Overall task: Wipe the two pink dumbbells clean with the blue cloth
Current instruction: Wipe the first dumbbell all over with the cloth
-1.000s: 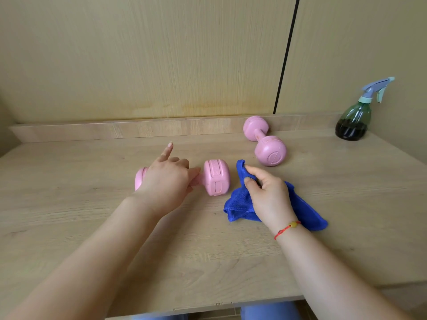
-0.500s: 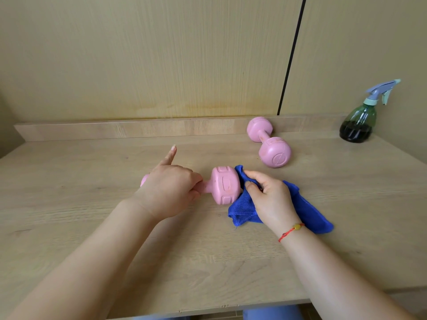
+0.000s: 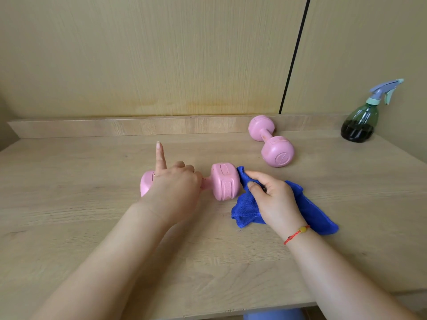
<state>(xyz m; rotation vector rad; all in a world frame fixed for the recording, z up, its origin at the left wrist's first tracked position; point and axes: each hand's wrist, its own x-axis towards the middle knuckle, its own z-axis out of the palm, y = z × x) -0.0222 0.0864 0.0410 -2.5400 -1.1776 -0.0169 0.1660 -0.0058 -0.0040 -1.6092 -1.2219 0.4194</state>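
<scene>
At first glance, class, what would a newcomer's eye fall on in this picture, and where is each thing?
Mid-table, the left hand grips the handle of the near pink dumbbell, index finger raised, while the right hand holds the blue cloth against its right end. A second pink dumbbell lies behind them to the right, and a green spray bottle stands at the far right corner.

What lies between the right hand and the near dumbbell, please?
The blue cloth: the right hand pinches it, its bunched tip against the near dumbbell end, shown in the head view.
</scene>
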